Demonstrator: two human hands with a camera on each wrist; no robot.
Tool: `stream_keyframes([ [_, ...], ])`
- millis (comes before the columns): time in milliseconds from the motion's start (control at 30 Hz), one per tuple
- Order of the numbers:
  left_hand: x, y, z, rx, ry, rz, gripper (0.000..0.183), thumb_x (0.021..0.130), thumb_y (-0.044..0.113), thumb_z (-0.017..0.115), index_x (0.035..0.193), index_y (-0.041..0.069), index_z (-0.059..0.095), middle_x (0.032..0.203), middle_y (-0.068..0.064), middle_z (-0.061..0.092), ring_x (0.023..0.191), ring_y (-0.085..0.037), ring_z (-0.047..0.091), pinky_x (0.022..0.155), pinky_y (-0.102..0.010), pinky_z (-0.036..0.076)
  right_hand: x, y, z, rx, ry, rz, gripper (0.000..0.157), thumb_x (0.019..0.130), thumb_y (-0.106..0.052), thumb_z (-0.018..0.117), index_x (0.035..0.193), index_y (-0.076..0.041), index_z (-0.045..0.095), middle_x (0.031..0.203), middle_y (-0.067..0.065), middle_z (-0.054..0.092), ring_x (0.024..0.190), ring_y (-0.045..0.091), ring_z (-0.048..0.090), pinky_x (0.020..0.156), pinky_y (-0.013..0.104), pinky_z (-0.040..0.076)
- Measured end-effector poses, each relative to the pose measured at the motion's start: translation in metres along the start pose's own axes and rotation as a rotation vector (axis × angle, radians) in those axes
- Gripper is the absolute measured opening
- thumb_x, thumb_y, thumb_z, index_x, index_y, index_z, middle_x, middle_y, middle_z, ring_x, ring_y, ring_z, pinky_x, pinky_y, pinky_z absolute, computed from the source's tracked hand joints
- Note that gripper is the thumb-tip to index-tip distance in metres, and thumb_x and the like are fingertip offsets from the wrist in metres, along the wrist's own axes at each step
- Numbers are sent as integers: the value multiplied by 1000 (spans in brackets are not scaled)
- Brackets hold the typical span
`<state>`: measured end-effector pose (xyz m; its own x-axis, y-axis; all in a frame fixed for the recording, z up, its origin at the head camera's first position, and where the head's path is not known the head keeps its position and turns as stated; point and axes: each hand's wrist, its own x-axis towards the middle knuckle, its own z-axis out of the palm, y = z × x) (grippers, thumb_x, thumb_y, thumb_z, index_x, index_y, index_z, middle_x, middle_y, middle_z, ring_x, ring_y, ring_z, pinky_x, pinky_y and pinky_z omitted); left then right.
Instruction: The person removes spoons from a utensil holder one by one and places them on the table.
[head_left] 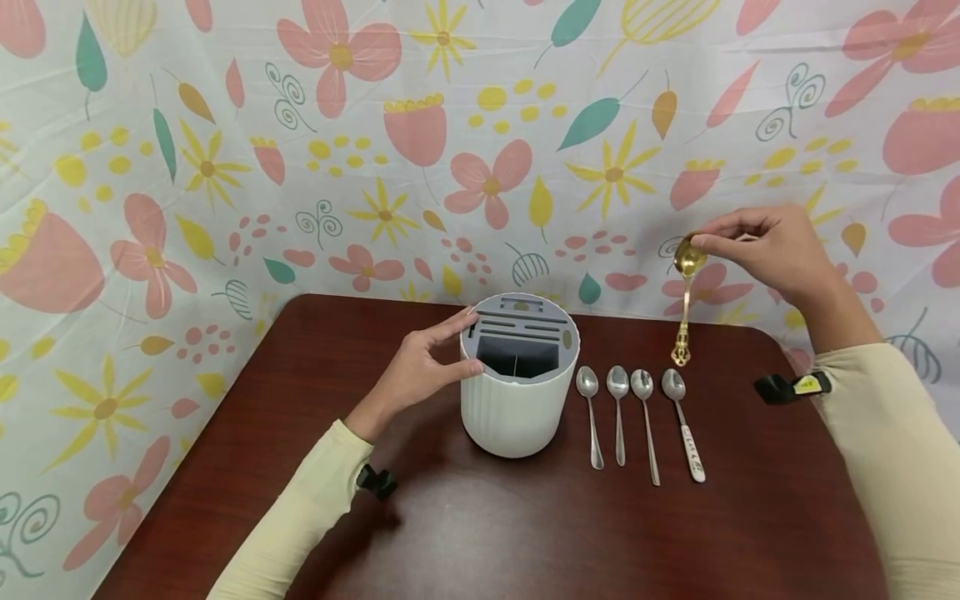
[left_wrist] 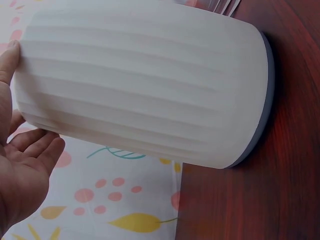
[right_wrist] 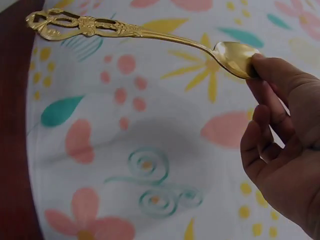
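Observation:
My right hand pinches a gold spoon by its bowl, between thumb and fingers. Its ornate openwork handle hangs down above the back right of the table, as the head view shows. My left hand holds a white ribbed utensil holder at its left rim, thumb at the front and fingers toward the back. The holder stands upright, with a grey slotted top and a divided opening. To its right, three silver spoons and one spoon with a white patterned handle lie in a row.
A dark reddish-brown table carries the holder and spoons. Behind it and along the left hangs a white cloth printed with flowers and leaves. Black wrist cameras are strapped over both beige sleeves.

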<state>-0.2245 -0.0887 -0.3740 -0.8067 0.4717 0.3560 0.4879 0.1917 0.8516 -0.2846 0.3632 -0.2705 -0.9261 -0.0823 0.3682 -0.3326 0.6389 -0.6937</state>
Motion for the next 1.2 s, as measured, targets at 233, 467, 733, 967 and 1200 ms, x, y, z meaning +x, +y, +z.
stream_keyframes([
  [233,4,-33,4,4,26,29,67,81,33,77,141,24,49,150,4,40,133,-6,41,103,-49,38,-12,41,-4,-58,-80,39,24,83,-26,76,96,-5,75,78,-3,69,70,11,53,54,24,37],
  [467,5,-38,5,18,32,29,68,80,35,78,141,27,49,149,7,40,133,-6,41,103,-47,39,-24,76,-7,-127,-134,107,28,85,-32,73,97,-7,75,82,-3,70,73,9,55,60,19,41],
  [733,5,-38,4,2,28,32,68,81,35,77,142,26,49,149,8,41,134,-6,41,104,-50,38,-45,118,-4,-185,-159,146,28,83,-34,75,97,-10,77,83,-2,74,76,0,61,62,15,44],
  [967,5,-39,3,15,27,23,68,80,36,77,141,27,49,148,11,41,134,-5,40,104,-42,39,-64,150,6,-165,-218,137,20,85,-26,74,94,-8,77,88,-2,73,79,-3,60,64,14,44],
  [1200,5,-40,3,23,24,26,68,81,37,77,142,28,48,149,10,40,134,-5,39,104,-41,40,-82,168,11,-216,-268,212,25,86,-35,72,96,-13,77,92,0,73,78,2,57,63,19,42],
])
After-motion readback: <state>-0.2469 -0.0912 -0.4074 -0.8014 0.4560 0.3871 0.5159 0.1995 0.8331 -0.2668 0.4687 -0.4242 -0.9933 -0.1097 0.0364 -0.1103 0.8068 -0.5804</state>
